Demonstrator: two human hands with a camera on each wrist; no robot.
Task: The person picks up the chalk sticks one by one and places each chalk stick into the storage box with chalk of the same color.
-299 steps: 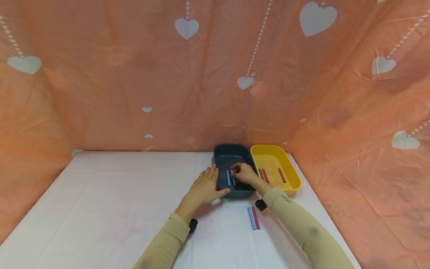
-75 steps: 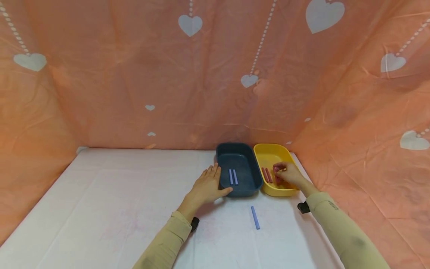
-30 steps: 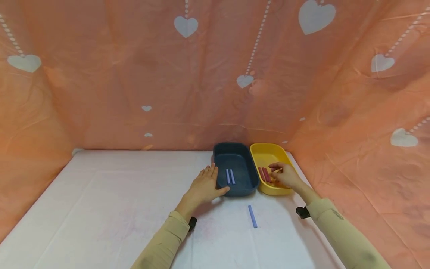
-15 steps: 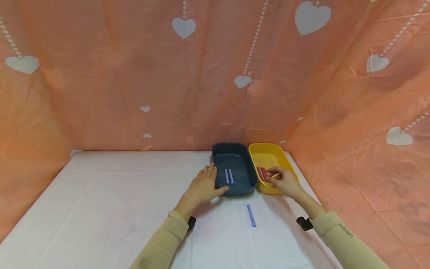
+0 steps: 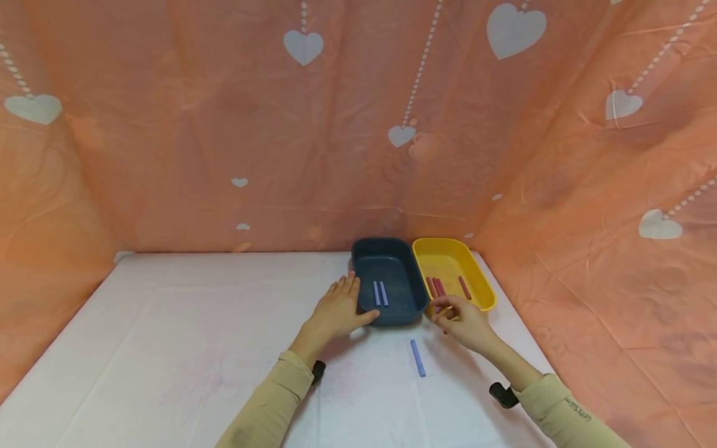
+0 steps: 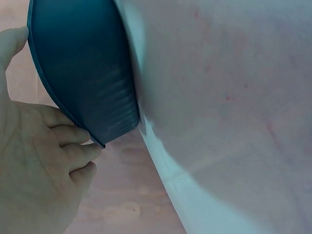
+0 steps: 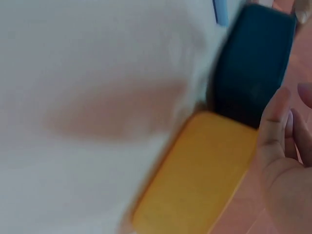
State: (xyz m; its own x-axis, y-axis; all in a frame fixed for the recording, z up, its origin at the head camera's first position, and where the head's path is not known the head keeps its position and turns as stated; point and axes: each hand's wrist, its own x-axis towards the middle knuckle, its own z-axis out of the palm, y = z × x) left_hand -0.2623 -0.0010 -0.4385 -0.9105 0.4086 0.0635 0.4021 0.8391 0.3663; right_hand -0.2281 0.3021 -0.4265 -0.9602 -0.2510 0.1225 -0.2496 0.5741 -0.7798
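My left hand [image 5: 334, 314] rests against the left side of the dark blue tray [image 5: 392, 318], fingers fairly straight; its thumb and fingertips touch the rim in the left wrist view. Inside that tray lie two blue chalk sticks [image 5: 384, 294] side by side. At the front left corner of the yellow tray [image 5: 486, 298], my right hand [image 5: 467, 325] hovers with loosely bent fingers. No chalk shows between those fingers in the right wrist view. Several red chalk sticks [image 5: 431, 287] lie in the yellow tray, most at its left side, partly hidden by the hand, and one apart at the right.
One blue chalk stick [image 5: 417, 358] lies on the white tablecloth [image 5: 224, 348] in front of the trays. The trays stand next to each other near the back right table corner. An orange curtain [image 5: 241, 124] with white hearts rises behind.
The red chalk stick from the table now lies with the others in the yellow tray. My right hand has drawn back from those sticks toward the tray's front edge. The left hand stays put.
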